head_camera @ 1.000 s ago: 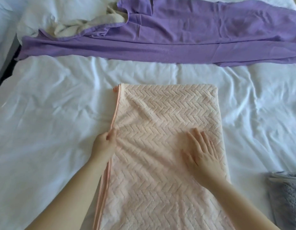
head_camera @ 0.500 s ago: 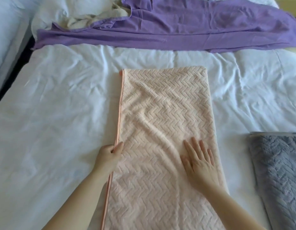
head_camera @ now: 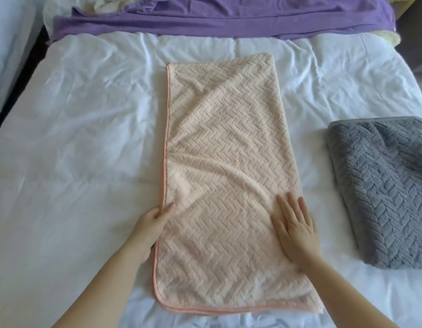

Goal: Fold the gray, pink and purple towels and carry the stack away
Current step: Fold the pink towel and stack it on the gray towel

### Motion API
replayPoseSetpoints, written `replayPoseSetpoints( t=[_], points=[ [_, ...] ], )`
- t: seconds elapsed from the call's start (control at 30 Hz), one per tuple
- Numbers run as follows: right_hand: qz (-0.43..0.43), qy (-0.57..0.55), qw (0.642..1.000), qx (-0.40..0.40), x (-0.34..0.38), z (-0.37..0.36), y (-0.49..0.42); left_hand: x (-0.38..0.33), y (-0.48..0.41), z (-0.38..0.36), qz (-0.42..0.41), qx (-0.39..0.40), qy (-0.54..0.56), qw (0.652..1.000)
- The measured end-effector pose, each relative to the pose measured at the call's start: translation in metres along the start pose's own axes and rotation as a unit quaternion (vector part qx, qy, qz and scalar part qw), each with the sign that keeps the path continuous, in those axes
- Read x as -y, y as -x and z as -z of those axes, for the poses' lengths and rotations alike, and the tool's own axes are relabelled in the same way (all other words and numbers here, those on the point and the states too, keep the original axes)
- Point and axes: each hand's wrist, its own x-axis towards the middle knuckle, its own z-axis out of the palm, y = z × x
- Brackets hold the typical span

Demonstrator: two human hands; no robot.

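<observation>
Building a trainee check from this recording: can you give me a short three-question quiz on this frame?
1. True or false: the right hand lies flat on the pink towel.
2. Which towel lies folded to the right of the pink towel? A) a green one B) the gray towel C) none
3. Fill in: the left hand holds the pink towel by its ___ edge.

Key: 1 true; 2 B; 3 left.
</observation>
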Motion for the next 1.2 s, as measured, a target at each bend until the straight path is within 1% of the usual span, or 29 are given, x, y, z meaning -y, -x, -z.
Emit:
replayPoseSetpoints(
  t=[0.07,0.17,0.23,0.33,0.43,0.5,0.53,0.6,0.63,0.67,0.7,0.73,0.77,0.83,0.87,0.93,0.97,1.03,1.1,1.17,1.2],
  points=[
    [0.002,-0.031,0.999,-0.007,-0.006,-0.003,0.019,0.013,0.015,0.0,-0.004,0.004,0.004,1.0],
    [-0.021,-0.088,0.995,-0.031,-0.019,-0.007,0.042,0.032,0.04,0.002,0.009,0.03,0.003,1.0],
    [-0.02,-0.105,0.994,-0.037,-0.025,-0.012,0.056,0.048,0.058,0.001,0.013,0.029,0.007,0.999],
    [-0.012,-0.15,0.988,-0.044,-0.03,-0.013,0.074,0.07,0.085,-0.003,-0.008,0.001,-0.012,1.0],
    [0.012,-0.201,0.975,-0.093,-0.037,-0.009,0.09,0.087,0.106,0.0,-0.042,-0.029,0.037,0.998],
    [0.008,-0.22,0.97,-0.102,-0.043,-0.009,0.101,0.098,0.116,0.003,-0.065,-0.051,0.054,0.995],
    [0.01,-0.218,0.971,-0.096,-0.046,-0.011,0.107,0.104,0.121,0.003,-0.071,-0.062,0.036,0.995],
    [0.079,-0.135,0.981,-0.11,-0.049,-0.019,0.12,0.119,0.128,0.001,-0.077,-0.092,-0.031,0.992],
    [0.115,-0.109,0.982,-0.105,-0.051,-0.023,0.125,0.126,0.13,0.0,-0.081,-0.111,-0.053,0.989],
    [0.104,-0.13,0.983,-0.07,-0.053,-0.025,0.13,0.131,0.132,-0.001,-0.088,-0.131,-0.06,0.986],
    [0.072,-0.167,0.983,-0.022,-0.053,-0.024,0.137,0.135,0.135,-0.001,-0.093,-0.145,-0.053,0.984],
    [0.045,-0.187,0.981,0.016,-0.056,-0.025,0.143,0.138,0.138,0.0,-0.098,-0.144,-0.035,0.984],
    [0.054,-0.179,0.982,0.033,-0.059,-0.024,0.149,0.14,0.142,0.001,-0.103,-0.131,-0.011,0.986],
    [0.128,-0.134,0.982,0.037,-0.069,-0.023,0.16,0.143,0.15,0.003,-0.131,-0.097,0.012,0.987],
    [0.168,-0.119,0.978,0.04,-0.073,-0.02,0.166,0.142,0.154,0.005,-0.152,-0.087,0.003,0.984],
    [0.21,-0.085,0.973,0.047,-0.079,-0.012,0.172,0.134,0.161,0.009,-0.187,-0.07,-0.037,0.979],
    [0.216,-0.081,0.972,0.037,-0.08,-0.007,0.173,0.129,0.165,0.011,-0.19,-0.058,-0.044,0.979],
    [0.216,-0.098,0.971,-0.009,-0.079,0.007,0.172,0.112,0.176,0.017,-0.184,-0.042,-0.061,0.98],
    [0.199,-0.131,0.97,-0.046,-0.077,0.027,0.165,0.094,0.185,0.023,-0.209,-0.013,-0.092,0.974],
    [0.169,-0.172,0.969,-0.058,-0.072,0.051,0.155,0.08,0.192,0.026,-0.245,0.032,-0.155,0.957],
    [0.153,-0.192,0.968,-0.057,-0.069,0.062,0.149,0.074,0.193,0.026,-0.271,0.04,-0.22,0.936]
  ],
)
